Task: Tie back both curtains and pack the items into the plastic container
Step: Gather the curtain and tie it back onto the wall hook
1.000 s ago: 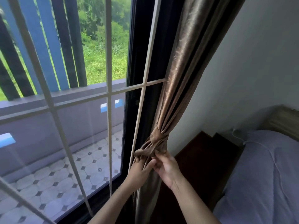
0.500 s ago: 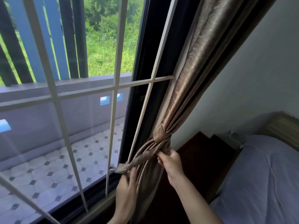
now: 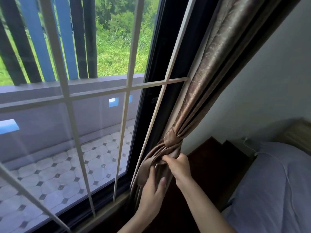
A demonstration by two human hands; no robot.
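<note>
A brown patterned curtain (image 3: 207,78) hangs gathered along the right side of the window. A matching brown tie-back band (image 3: 171,140) is wrapped around it, with loose ends drooping below. My right hand (image 3: 178,165) pinches the fabric of the tie just under the wrap. My left hand (image 3: 152,190) lies lower, fingers against the hanging end of the tie and the curtain folds. No plastic container is in view.
A window with a white metal grille (image 3: 127,88) fills the left, with a tiled balcony outside. A bed with a grey-blue cover (image 3: 277,190) is at the right. A dark wooden nightstand (image 3: 217,158) stands between curtain and bed, with a white cable (image 3: 249,147) nearby.
My left hand let the tie's end drop from its pulled-out position and moved in against the curtain. My right hand stays at the knot. The view shifted slightly.
</note>
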